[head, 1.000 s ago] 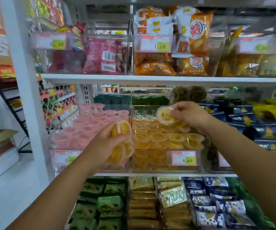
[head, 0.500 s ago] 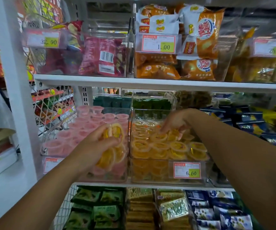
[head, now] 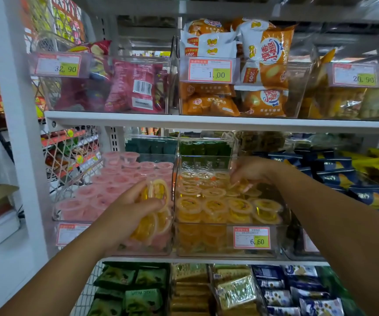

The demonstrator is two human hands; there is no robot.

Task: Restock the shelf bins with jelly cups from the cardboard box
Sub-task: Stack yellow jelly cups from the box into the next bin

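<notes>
Holding the supply, the left hand (head: 129,208) is the nearest element. Its grip is closed around a stack of yellow jelly cups (head: 156,192). The cups are turned on edge, and the long axis of the stack runs roughly top to bottom. This hand sits in front of the right end of the pink bin (head: 57,210), which is filled with pink jelly cups (head: 120,179).

The target, the yellow bin (head: 206,249), stands immediately to the right of the held stack, just across the clear dividing wall. A price tag (head: 251,237) is fixed to its front. The stocked yellow cups (head: 215,204) lie lid-up in rows, packed tight at the front.

Further back, the right hand (head: 252,171) is inside the yellow bin at its rear right. Its fingers (head: 237,179) point down onto the cups there. Whether this grip pinches a cup or only presses on one cannot be determined.

Judgement: one cup is being seated at the rear of the bin. The right hand is the nearer one to any remaining rear space. The next cup therefore lies to its left and toward the person, in the left hand. Each cup will need turning from on-edge to lid-up before placement.

Behind the bins stand dark green packs (head: 202,148).
</notes>
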